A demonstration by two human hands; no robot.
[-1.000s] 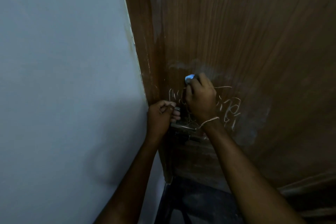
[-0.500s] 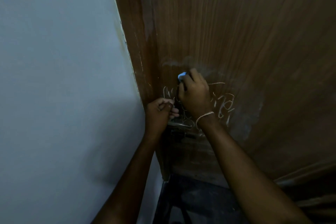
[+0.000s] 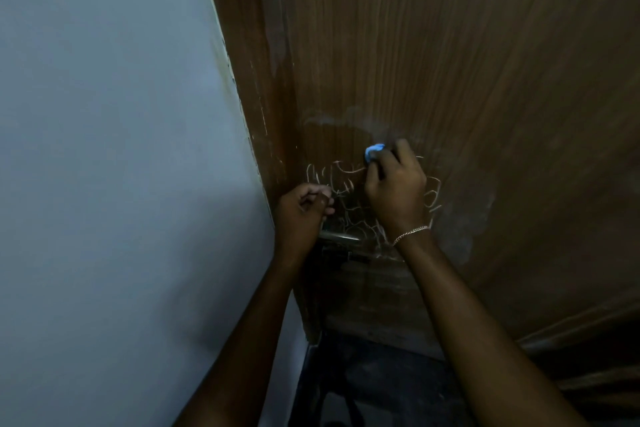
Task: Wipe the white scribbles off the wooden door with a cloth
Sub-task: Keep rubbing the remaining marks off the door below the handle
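Wooden door point(image 3: 450, 62) bears white scribbles point(image 3: 341, 180), smeared haze point(image 3: 346, 120) above.

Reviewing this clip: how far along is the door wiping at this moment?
Early to midway. Done: hazy smears above the hands suggest wiped patches. In hand: the right hand presses a blue cloth on the wooden door; the left hand is at the door handle. Left: clear white scribbles between and around the hands.
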